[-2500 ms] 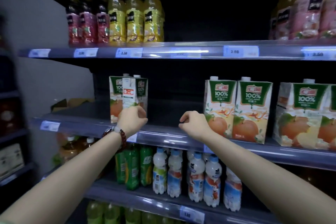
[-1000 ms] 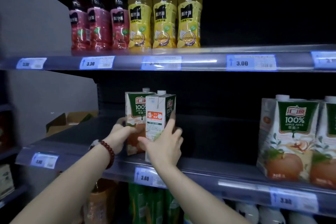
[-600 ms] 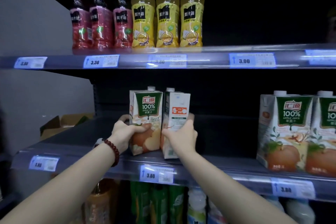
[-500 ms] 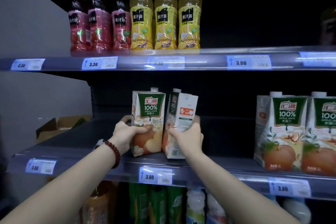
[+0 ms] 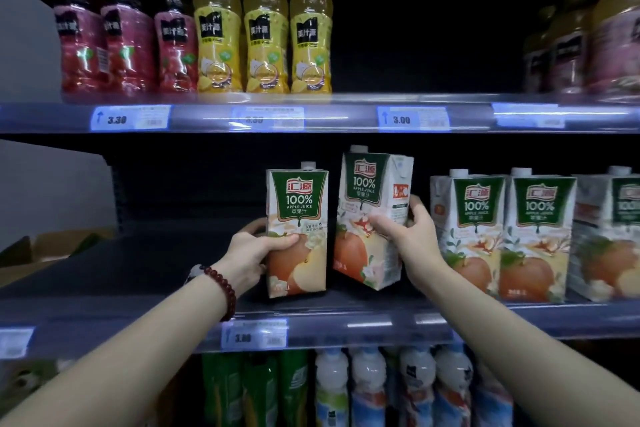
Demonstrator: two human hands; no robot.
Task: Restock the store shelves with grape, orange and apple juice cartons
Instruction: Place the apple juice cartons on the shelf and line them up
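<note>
The middle shelf (image 5: 138,288), dark across the frame's centre, carries an upright apple juice carton (image 5: 297,232) at centre, three more cartons (image 5: 540,239) at right and a cardboard box (image 5: 52,246) at far left. The top shelf (image 5: 346,114) bears red bottles (image 5: 128,38) and yellow bottles (image 5: 265,35).

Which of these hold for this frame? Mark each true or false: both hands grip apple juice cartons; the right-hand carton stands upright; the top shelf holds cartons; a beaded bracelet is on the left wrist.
1. Both hands grip apple juice cartons. True: left hand, right hand.
2. The right-hand carton stands upright. False: it is tilted, one bottom edge raised.
3. The top shelf holds cartons. False: it holds bottles.
4. A beaded bracelet is on the left wrist. True.
</note>
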